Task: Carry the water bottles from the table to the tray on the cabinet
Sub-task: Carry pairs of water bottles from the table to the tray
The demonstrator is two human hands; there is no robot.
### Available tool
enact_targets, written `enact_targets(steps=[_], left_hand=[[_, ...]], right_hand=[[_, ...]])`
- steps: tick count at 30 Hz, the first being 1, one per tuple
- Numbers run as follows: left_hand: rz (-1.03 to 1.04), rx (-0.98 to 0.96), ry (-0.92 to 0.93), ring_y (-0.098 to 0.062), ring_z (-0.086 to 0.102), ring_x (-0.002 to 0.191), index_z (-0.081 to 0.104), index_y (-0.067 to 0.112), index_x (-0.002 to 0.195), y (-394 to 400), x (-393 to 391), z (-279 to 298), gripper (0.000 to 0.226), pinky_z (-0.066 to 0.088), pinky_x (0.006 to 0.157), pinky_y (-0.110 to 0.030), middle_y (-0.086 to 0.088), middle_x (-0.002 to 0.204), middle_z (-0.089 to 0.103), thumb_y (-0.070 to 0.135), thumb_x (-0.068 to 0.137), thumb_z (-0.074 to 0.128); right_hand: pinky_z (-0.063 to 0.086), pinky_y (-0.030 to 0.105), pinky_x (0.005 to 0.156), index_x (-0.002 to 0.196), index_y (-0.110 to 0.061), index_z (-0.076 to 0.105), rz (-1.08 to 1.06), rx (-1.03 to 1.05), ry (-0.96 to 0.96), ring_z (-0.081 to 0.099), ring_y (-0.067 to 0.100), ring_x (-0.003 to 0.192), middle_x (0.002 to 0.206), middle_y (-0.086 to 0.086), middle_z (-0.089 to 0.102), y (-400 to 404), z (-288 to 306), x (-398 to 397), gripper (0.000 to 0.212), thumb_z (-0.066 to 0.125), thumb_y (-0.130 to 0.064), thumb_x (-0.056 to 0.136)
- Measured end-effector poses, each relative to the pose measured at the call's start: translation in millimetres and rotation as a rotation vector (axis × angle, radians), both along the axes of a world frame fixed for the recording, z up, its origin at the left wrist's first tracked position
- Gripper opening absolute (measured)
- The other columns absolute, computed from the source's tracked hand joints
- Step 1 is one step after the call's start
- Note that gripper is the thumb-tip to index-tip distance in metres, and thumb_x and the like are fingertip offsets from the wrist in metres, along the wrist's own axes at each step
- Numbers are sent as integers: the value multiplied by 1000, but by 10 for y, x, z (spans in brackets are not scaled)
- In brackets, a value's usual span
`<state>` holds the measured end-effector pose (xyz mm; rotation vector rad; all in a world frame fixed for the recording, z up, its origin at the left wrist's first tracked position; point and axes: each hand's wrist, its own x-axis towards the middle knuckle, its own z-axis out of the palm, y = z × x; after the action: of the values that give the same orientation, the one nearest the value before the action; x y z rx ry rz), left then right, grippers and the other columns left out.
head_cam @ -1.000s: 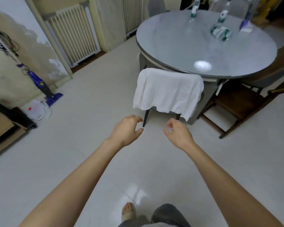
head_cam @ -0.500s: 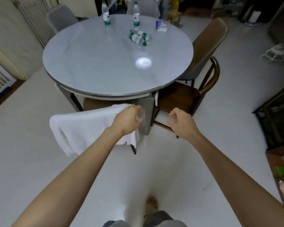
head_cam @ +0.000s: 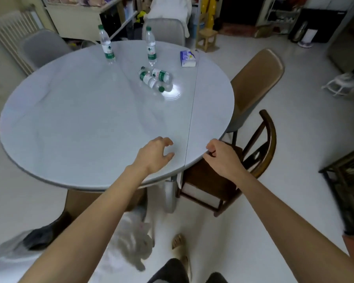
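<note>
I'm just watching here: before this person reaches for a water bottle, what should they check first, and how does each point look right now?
1. Both hands free: ok. The left hand and right hand hold nothing.
2. Bottles on the table: ok. Two standing bottles and two lying bottles are there.
3. Bottles within reach: not ok. All sit on the far half; the hands are at the near edge.
4. Caps on: ok for three with green caps showing; cannot tell for one lying bottle.
5. Path across the table: ok. Only a tissue pack lies off to the side.
6. Tray and cabinet located: cannot tell; neither is in view.
</note>
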<state>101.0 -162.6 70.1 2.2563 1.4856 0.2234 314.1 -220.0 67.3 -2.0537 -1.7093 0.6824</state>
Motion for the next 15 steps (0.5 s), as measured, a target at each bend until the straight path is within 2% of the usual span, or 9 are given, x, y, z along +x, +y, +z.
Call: enact_targets(steps=[6,15], left_hand=[[41,-72,12,-20,54,119,52,21,132,975,320,48,40,47,93,-37,0,133,54,33,94,56],[178,-121,129,-21,53,119,50,21,134,2320,338,-98,41,46,94,-35,-2,134,53,33,95,54]], right_hand=[[47,35,89,117,-11,53,22,-20,6,54,19,103,117,5,57,1104,62,405,28,56,-27,94],[49,36,89,114,-11,56,198,-71,43,57,24,102,117,7,60,3018,-266,401,27,58,-26,91]])
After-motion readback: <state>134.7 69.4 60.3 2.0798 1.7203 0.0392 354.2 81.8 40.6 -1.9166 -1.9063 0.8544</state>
